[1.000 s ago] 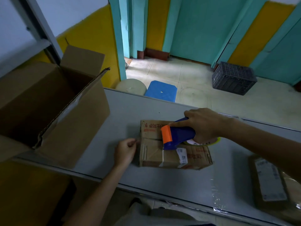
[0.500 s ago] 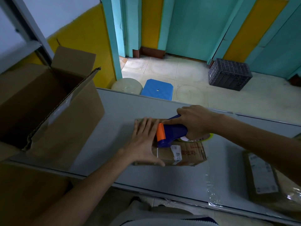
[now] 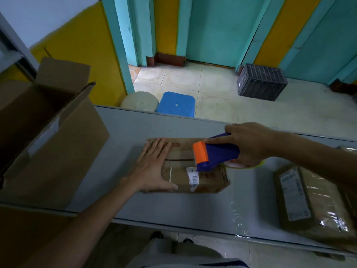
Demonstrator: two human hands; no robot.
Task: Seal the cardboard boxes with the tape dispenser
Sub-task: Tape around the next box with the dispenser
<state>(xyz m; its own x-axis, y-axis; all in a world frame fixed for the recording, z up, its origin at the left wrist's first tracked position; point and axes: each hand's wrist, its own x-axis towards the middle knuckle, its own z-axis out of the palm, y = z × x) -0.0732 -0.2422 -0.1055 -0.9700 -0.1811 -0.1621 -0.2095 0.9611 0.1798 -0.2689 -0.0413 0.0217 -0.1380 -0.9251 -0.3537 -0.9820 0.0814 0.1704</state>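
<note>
A small flat cardboard box (image 3: 209, 179) with a white barcode label lies in the middle of the grey table (image 3: 125, 132). My left hand (image 3: 153, 167) lies flat on the box's left half, fingers straight and spread. My right hand (image 3: 249, 144) grips the blue tape dispenser (image 3: 218, 153), whose orange roller end rests over the box's middle seam. A yellow-rimmed tape roll peeks out under the right hand.
A large open cardboard box (image 3: 48, 132) stands at the table's left end. Taped parcels (image 3: 309, 198) lie at the right end. Behind the table on the floor are a blue stool (image 3: 175, 104), a pale round stool (image 3: 140, 100) and a dark plastic crate (image 3: 261, 82).
My left hand moved from beside the box's left edge onto its top and now presses flat. The dispenser in my right hand has slid rightward along the box top.
</note>
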